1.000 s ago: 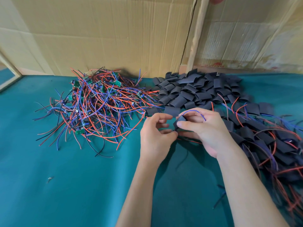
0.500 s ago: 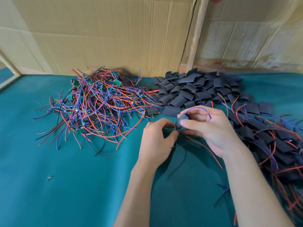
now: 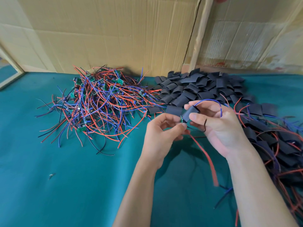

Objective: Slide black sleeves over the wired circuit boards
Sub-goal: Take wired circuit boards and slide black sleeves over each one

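My right hand point(image 3: 218, 126) pinches a black sleeve point(image 3: 188, 114) between thumb and forefinger, above the green cloth. A small green circuit board point(image 3: 181, 119) pokes out of the sleeve's lower left end. My left hand point(image 3: 161, 135) grips the board's end and its wires there. A blue wire point(image 3: 213, 102) loops out of the sleeve's top over my right hand, and a red wire point(image 3: 206, 158) hangs down from my left hand. A pile of bare wired boards point(image 3: 101, 102) lies to the left, a heap of loose black sleeves point(image 3: 193, 89) behind my hands.
Sleeved boards with trailing wires point(image 3: 278, 145) are heaped along the right edge. Cardboard sheets point(image 3: 114, 33) stand as a wall behind the green cloth point(image 3: 65, 177). A wooden strip point(image 3: 200, 35) rises between two sheets. A small scrap point(image 3: 52, 175) lies at the near left.
Both hands have lifted slightly and drawn apart. The sleeve has tilted and now shows the green board at its lower end. The red wire now hangs free below my left hand.
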Available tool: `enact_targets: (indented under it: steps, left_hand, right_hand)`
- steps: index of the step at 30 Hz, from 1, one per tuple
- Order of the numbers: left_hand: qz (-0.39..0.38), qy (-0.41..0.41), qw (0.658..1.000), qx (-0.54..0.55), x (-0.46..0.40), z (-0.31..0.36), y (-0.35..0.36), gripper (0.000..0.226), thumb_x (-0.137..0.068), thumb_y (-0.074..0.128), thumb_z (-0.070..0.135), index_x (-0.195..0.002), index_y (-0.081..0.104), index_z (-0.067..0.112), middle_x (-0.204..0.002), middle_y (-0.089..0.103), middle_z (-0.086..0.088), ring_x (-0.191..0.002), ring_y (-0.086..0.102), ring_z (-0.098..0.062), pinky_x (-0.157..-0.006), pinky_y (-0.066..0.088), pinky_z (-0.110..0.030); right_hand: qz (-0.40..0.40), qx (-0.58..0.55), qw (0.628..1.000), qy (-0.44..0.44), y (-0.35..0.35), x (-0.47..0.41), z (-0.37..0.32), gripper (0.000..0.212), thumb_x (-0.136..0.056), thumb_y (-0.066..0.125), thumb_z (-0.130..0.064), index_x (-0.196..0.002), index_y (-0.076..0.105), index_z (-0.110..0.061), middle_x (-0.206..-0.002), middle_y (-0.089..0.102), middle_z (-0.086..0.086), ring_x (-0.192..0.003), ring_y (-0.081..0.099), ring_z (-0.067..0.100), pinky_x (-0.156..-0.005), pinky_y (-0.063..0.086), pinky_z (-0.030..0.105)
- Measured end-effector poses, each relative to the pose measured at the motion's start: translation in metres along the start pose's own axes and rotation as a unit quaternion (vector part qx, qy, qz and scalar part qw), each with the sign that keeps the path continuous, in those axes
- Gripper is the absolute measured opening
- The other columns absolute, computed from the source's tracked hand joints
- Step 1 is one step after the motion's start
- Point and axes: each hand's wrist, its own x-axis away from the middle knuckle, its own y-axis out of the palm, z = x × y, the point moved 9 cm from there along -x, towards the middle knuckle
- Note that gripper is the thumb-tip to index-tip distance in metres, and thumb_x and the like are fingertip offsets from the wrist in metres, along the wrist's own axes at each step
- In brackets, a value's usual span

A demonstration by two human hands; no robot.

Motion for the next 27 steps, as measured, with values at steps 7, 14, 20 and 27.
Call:
enact_targets:
  steps: [7,14,20,27]
  left_hand:
    - [-0.019,-0.053,0.996,0.064,0.001,-0.006,0.002,0.019,-0.086,0.072,-0.004,-0.085,0.064,0.013,-0.072,0.067,-0.002,-0.065,0.065,-0.016,-0.065,0.047,-0.027]
    - [0.01,-0.034,0.999,0.013,-0.002,-0.007,-0.004,0.016,-0.069,0.075,0.012,-0.083,0.067,0.014,-0.069,0.068,-0.004,-0.059,0.059,-0.014,-0.062,0.044,-0.025]
    - [0.019,-0.009,1.0,-0.023,-0.004,-0.007,-0.009,0.014,-0.079,0.074,0.001,-0.084,0.067,0.013,-0.068,0.067,-0.005,-0.056,0.057,-0.011,-0.056,0.044,-0.019]
    - [0.019,-0.012,1.0,-0.022,-0.006,-0.008,-0.011,0.011,-0.078,0.074,0.004,-0.084,0.068,0.01,-0.064,0.068,-0.003,-0.057,0.059,-0.013,-0.055,0.045,-0.018]
  right_hand:
    - [-0.004,-0.063,0.998,0.001,0.008,-0.003,0.004,0.033,-0.064,0.079,-0.007,-0.095,0.081,-0.017,-0.107,0.077,0.012,-0.086,0.071,0.016,-0.069,0.055,0.02]
    - [0.003,0.038,0.999,-0.013,-0.005,-0.001,-0.002,0.039,-0.056,0.087,-0.016,-0.094,0.081,-0.019,-0.103,0.078,0.013,-0.087,0.069,0.019,-0.075,0.052,0.026]
    - [-0.009,0.08,0.997,-0.016,-0.004,-0.001,0.0,0.042,-0.056,0.086,-0.02,-0.098,0.08,-0.015,-0.106,0.077,0.015,-0.094,0.072,0.026,-0.098,0.053,0.04]
    - [-0.022,0.089,0.996,-0.016,-0.002,-0.002,0.001,0.043,-0.061,0.082,-0.011,-0.103,0.076,-0.007,-0.104,0.077,0.013,-0.09,0.07,0.02,-0.086,0.055,0.028]
